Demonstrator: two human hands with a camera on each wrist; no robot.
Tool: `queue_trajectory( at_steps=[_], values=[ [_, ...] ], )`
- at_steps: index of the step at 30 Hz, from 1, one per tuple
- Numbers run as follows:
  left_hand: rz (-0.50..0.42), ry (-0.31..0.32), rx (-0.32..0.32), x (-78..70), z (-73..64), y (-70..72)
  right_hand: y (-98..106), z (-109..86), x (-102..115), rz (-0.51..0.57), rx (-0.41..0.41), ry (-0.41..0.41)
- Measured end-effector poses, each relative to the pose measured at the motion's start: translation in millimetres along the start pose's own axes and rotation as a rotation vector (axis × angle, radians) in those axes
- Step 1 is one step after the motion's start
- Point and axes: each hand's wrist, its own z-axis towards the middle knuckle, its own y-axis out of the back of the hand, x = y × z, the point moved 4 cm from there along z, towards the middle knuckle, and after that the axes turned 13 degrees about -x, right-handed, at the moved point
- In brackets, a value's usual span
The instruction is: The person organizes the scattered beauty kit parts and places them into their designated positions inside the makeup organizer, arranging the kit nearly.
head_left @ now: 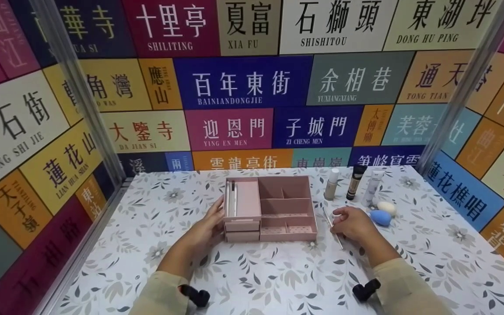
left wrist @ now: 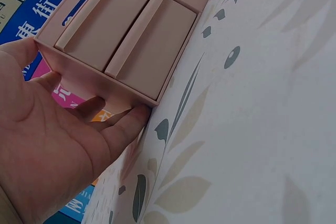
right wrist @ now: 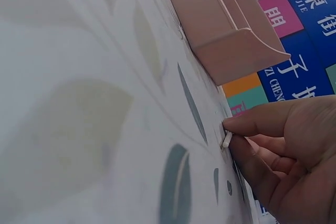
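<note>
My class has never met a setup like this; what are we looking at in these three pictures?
No robot here: a person works bare-handed. The wide picture comes from a camera on the head; the other two come from cameras on the wrists. On the leaf-patterned table stand a pink organizer, a small bottle, a black tube and a pale tube, with a blue sponge and a cream sponge nearby. The left hand touches the organizer's side; the right hand pinches a thin white stick.

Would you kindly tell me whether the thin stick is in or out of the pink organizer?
Out: the right hand pinches the stick beside the organizer.
</note>
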Motion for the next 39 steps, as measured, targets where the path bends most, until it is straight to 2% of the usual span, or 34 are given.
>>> queue_trajectory(
  at_steps=[13,17,26,35,39],
  values=[
    [0.017,0.003,-0.013,-1.4,0.8,-2.4,1.2,-0.7,-8.5,0.195,-0.004,-0.145],
    [0.019,0.004,-0.016,-1.3,0.2,-2.7,-0.4,-0.1,-11.2,0.297,-0.004,-0.189],
    [0.009,-0.060,0.041,-1.5,-1.8,-4.5,-1.6,-2.3,-3.8,0.524,0.078,-0.222],
    [0.009,-0.051,0.033,-1.5,-1.8,-3.0,0.2,-4.6,5.0,0.585,0.096,-0.254],
    [0.010,-0.048,0.030,-2.0,-1.9,-2.5,0.7,-5.1,10.3,0.604,0.104,-0.244]
  ],
)
